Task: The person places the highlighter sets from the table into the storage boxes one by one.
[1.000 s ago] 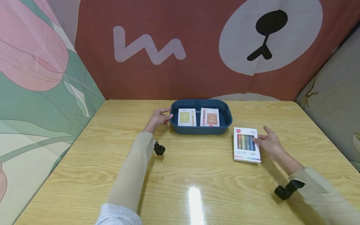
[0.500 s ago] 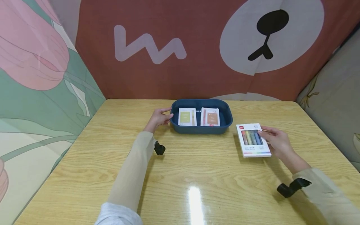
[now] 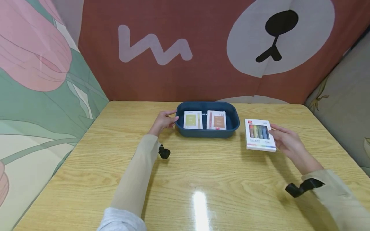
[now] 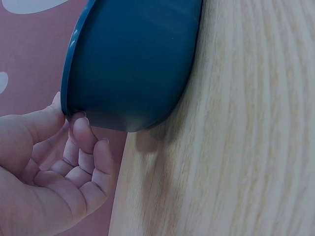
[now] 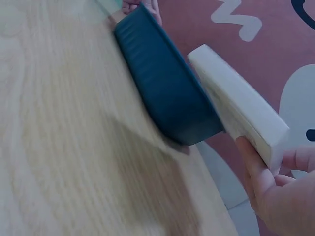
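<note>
A dark blue plastic basin (image 3: 205, 133) stands near the back of the table, holding a white box with a yellow-green panel (image 3: 190, 120) and a white box with an orange panel (image 3: 218, 121), side by side. My left hand (image 3: 164, 122) pinches the basin's left rim between thumb and fingers; the left wrist view shows the thumb on top and fingertips under the lip (image 4: 65, 105). In my right hand (image 3: 288, 141) is a white box of crayon-like coloured sticks (image 3: 260, 134), gripped by its right edge. It is raised above the table, to the right of the basin.
The wood-grain table (image 3: 185, 179) meets a brown wall cloth with a bear print (image 3: 208, 80) at the back. A flowered panel (image 3: 43, 106) borders the left, a grey one (image 3: 344, 106) the right. Black wrist cameras sit on both sleeves.
My right hand has lifted the box of coloured sticks off the table and moved it away from me, toward the back. My left hand stays on the basin rim.
</note>
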The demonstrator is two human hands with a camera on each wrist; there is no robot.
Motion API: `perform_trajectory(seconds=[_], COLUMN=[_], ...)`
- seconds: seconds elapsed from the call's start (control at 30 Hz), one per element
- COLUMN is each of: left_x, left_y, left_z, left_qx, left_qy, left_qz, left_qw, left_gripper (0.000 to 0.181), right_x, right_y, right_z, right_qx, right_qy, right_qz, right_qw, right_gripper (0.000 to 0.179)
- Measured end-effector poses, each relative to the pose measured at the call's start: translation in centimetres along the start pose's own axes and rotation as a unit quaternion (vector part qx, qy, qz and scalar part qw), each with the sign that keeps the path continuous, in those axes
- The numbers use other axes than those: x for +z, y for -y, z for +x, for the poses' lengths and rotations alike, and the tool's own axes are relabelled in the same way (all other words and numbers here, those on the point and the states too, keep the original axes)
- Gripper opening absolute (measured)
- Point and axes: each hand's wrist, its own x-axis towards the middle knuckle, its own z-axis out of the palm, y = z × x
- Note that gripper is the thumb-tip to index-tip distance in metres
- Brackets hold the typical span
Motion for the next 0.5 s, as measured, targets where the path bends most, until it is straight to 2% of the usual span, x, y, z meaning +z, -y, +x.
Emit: perform_trajectory(seconds=[0.2, 0.5], left_x=[0.0, 0.0], left_y=[0.0, 0.0], left_z=[0.1, 0.1], left_qx=[0.001, -0.001], left_qy=[-0.001, 0.003], left_qz=[0.002, -0.007], left_qw=[1.0, 1.0], left_gripper=[0.044, 0.044], right_x=[0.6, 2.7], right_y=[0.3, 0.4], right_z=[0.4, 1.4], right_qx=[-0.01, -0.035], right_qy=[0.01, 0.011], right_qz=[0.027, 0.075], right_qw=[0.9995, 0.9965], right_gripper=[0.027, 0.027])
